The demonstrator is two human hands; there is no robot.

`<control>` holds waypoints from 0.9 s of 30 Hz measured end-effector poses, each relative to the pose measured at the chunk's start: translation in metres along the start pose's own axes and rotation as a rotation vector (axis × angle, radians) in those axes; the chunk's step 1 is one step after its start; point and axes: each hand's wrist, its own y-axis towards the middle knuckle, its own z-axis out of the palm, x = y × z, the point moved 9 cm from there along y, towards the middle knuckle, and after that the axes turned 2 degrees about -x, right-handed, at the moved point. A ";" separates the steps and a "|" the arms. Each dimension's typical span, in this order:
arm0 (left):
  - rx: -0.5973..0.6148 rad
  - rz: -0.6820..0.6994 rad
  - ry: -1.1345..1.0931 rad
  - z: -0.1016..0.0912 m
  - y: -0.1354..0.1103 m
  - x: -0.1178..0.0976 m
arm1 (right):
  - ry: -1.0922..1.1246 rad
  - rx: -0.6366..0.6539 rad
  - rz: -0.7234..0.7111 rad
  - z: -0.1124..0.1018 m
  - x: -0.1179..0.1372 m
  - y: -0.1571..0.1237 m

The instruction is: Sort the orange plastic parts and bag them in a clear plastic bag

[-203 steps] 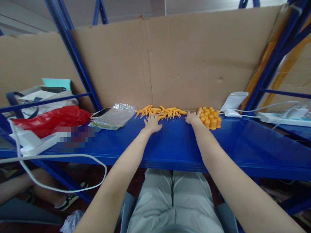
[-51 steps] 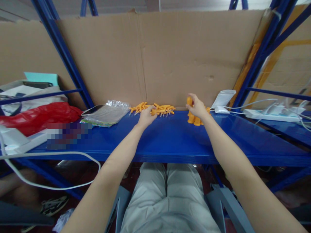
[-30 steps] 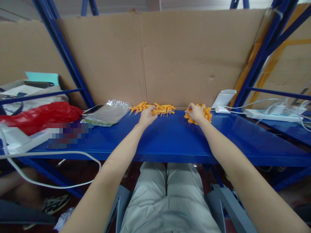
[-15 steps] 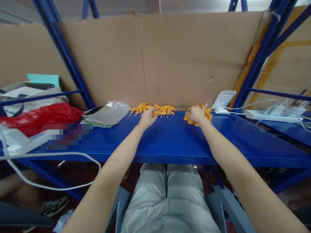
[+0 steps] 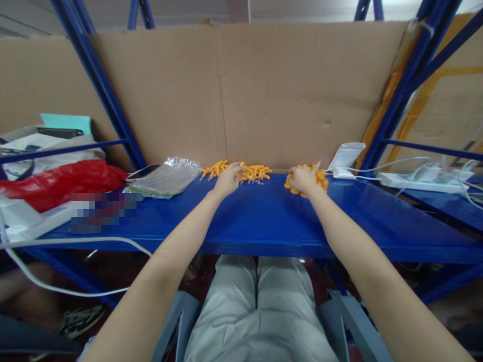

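My left hand (image 5: pixel 228 180) reaches into a row of small orange plastic pieces (image 5: pixel 257 172) with silvery metal spirals or chains hanging from their front ends. Its fingers are bent together over the row's middle; what sits between the fingertips cannot be made out. Farther right, my right hand (image 5: pixel 302 178) rests on a cluster of orange cup-shaped pieces (image 5: pixel 322 180). The fingers there curl down among the cups, partly hiding them, and one finger sticks up at the right. Both groups lie at the back of the blue shelf (image 5: pixel 264 216).
A cardboard sheet (image 5: pixel 283 95) stands behind the shelf. Left are a clear plastic bag (image 5: pixel 166 177), a red bag (image 5: pixel 68 182) and a white cable (image 5: pixel 83 240). On the right, a white packet (image 5: pixel 345 157) and a power strip (image 5: pixel 422 182) with cables lie near the blue upright.
My left hand has shifted slightly back and up over the row, its fingertips now nearer the cardboard. My right hand stays on the cup-shaped pieces with little movement. The view tilts slightly.
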 end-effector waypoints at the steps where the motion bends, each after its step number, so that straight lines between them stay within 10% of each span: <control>1: 0.031 0.011 0.023 0.002 0.005 -0.002 | 0.009 -0.008 -0.007 0.000 0.000 0.000; 9: 0.313 0.112 0.376 0.020 0.054 -0.036 | -0.030 0.004 -0.020 0.000 0.004 -0.002; 17: 0.476 0.201 0.440 0.079 0.077 -0.072 | -0.074 0.063 0.028 -0.003 0.010 -0.005; 27: 0.498 0.169 0.442 0.127 0.073 -0.053 | -0.025 0.041 0.016 -0.007 0.009 -0.005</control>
